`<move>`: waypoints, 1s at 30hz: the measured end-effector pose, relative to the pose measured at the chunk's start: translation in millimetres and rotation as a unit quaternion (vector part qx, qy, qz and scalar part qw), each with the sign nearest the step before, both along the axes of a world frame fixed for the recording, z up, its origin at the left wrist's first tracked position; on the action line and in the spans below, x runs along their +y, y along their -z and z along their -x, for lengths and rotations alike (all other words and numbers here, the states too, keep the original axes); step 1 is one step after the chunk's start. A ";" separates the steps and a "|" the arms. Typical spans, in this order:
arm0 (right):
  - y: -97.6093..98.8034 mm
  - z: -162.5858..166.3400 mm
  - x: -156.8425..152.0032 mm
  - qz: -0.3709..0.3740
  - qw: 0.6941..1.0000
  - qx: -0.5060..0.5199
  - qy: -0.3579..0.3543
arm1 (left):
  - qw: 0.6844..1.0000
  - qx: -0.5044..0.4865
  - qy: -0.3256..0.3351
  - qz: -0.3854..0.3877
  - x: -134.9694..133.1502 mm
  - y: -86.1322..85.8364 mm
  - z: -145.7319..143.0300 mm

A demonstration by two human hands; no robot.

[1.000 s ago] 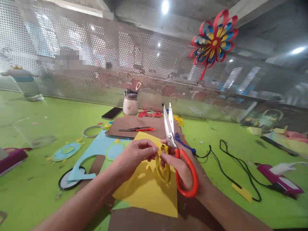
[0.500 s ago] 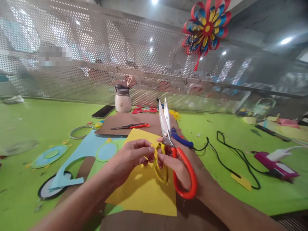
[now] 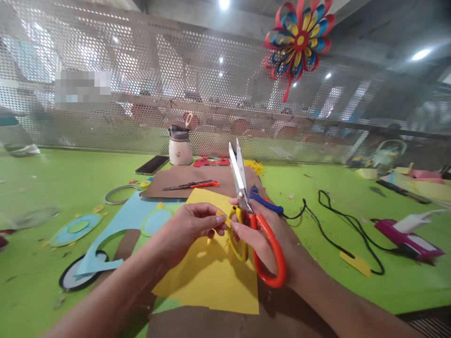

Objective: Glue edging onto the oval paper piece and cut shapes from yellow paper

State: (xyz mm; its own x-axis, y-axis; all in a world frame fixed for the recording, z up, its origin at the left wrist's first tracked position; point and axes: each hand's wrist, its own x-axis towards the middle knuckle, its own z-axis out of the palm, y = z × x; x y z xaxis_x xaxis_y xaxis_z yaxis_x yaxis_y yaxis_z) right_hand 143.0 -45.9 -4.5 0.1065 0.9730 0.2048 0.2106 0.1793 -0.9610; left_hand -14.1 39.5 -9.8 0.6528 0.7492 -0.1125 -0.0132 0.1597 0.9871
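My left hand [image 3: 199, 225] is closed in a pinch on a small piece of yellow paper [image 3: 222, 216]. My right hand [image 3: 262, 239] grips scissors [image 3: 269, 253] with a red handle loop. Their blades point upward and stand slightly apart. A yellow loop [image 3: 240, 251] hangs by the right fingers; I cannot tell whether it is the other handle or a separate ring. The right thumb and fingertips sit close to the paper piece. Under both hands lies a yellow paper sheet [image 3: 211, 291], with small yellow scraps on it.
A utility knife [image 3: 207, 183] lies on brown board [image 3: 169, 171] behind the hands. Blue cut paper [image 3: 120, 220] and round paper pieces [image 3: 77, 230] are at left. A blue glue gun [image 3: 266, 202] with a black cord is at right. A phone [image 3: 152, 165] and jug [image 3: 180, 150] stand farther back.
The small yellow paper between my hands has turned and shows more of its flat side. The scissors have shifted slightly left. My left hand keeps its pinch.
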 end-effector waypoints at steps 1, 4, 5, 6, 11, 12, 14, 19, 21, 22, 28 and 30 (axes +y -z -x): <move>-2.6 1.9 0.1 0.006 1.000 0.006 0.008 | 1.000 -0.004 -0.007 0.001 0.0 0.1 0.1; -5.5 4.7 0.6 0.009 0.999 0.017 0.028 | 1.000 -0.005 -0.012 0.008 -0.4 -0.3 0.3; -5.1 4.7 0.7 0.004 0.999 0.020 0.029 | 1.000 -0.002 -0.009 0.012 -0.7 -0.7 0.3; -4.2 4.4 0.6 0.001 0.999 0.024 0.026 | 1.000 0.001 -0.004 0.016 -1.1 -1.1 0.1; 0.3 3.0 -1.4 -0.007 0.999 0.042 0.012 | 1.000 -0.012 0.017 0.019 -4.4 -2.7 -1.5; 0.6 3.2 -2.1 -0.010 0.999 0.040 0.013 | 1.000 -0.020 0.015 0.017 -5.1 -2.9 -1.8; 0.8 3.8 -3.7 -0.019 0.999 0.036 0.016 | 0.999 -0.031 0.009 0.011 -6.1 -3.3 -2.1; 2.2 4.3 -7.3 -0.024 1.000 0.001 0.017 | 0.999 -0.042 0.012 0.017 -7.7 -3.7 -2.2; 1.4 5.1 -8.0 -0.021 1.000 -0.012 0.020 | 0.998 -0.055 0.003 0.030 -8.2 -3.0 -2.3; 0.3 6.0 -8.2 -0.021 0.999 -0.014 0.027 | 0.998 -0.058 -0.002 0.039 -8.4 -2.5 -2.4; -6.3 14.3 -7.8 -0.013 0.999 -0.002 0.053 | 0.998 -0.038 -0.022 0.052 -8.4 0.1 -3.2; -4.3 15.3 -6.9 -0.021 0.998 -0.001 0.056 | 0.998 -0.036 -0.025 0.045 -8.7 0.1 -3.6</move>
